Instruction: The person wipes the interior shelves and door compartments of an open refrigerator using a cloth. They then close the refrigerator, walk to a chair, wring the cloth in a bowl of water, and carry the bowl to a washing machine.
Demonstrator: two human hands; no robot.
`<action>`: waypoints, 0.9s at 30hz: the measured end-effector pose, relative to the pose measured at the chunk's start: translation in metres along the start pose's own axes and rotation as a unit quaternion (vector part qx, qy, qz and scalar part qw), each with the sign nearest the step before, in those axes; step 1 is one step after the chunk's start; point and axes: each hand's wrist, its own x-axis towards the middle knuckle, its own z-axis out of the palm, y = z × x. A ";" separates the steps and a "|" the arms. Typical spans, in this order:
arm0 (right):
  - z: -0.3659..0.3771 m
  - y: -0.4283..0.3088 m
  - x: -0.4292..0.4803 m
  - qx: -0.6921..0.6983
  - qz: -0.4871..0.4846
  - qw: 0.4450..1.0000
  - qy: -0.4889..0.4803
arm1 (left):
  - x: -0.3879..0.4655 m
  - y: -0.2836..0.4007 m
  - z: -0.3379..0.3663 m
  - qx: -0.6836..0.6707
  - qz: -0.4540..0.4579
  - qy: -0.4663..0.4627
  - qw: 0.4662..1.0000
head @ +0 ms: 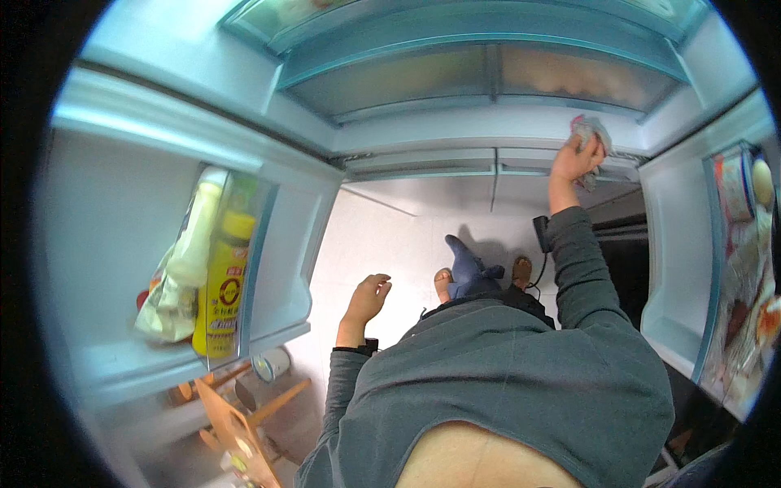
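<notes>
My right hand (576, 161) grips a crumpled grey and pink cloth (590, 128) at the front right of the refrigerator's lower ledge (451, 129). Part of the cloth hangs below my fingers over the front edge. Just behind the ledge are two translucent drawers (390, 82) with blurred contents; pale rounded shapes show through the right one. My left hand (366, 299) hangs over the floor with nothing in it, fingers loosely bent and apart. It is nearest to the inner edge of the left refrigerator door (305, 256).
Both doors stand open. The left door's bin holds a yellow bottle (223, 293), a pale-capped bottle (195, 232) and a white packet (168, 311). Packets fill the right door's bin (711, 256). A wooden stool or chair (226, 421) and a can (270, 365) are at lower left.
</notes>
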 end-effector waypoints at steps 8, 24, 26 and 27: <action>0.074 -0.098 -0.216 0.019 -0.175 0.946 -0.272 | -0.046 -0.032 -0.005 -0.050 -0.044 0.087 0.994; 0.113 -0.175 -0.245 0.195 -0.329 0.813 -0.439 | -0.110 -0.131 0.015 -0.051 -0.267 0.174 0.947; 0.112 -0.168 -0.242 0.095 -0.456 0.695 -0.548 | -0.113 -0.147 0.012 -0.019 -0.320 0.220 0.922; 0.113 -0.163 -0.243 0.043 -0.510 0.628 -0.587 | -0.115 -0.155 0.009 -0.028 -0.347 0.244 0.905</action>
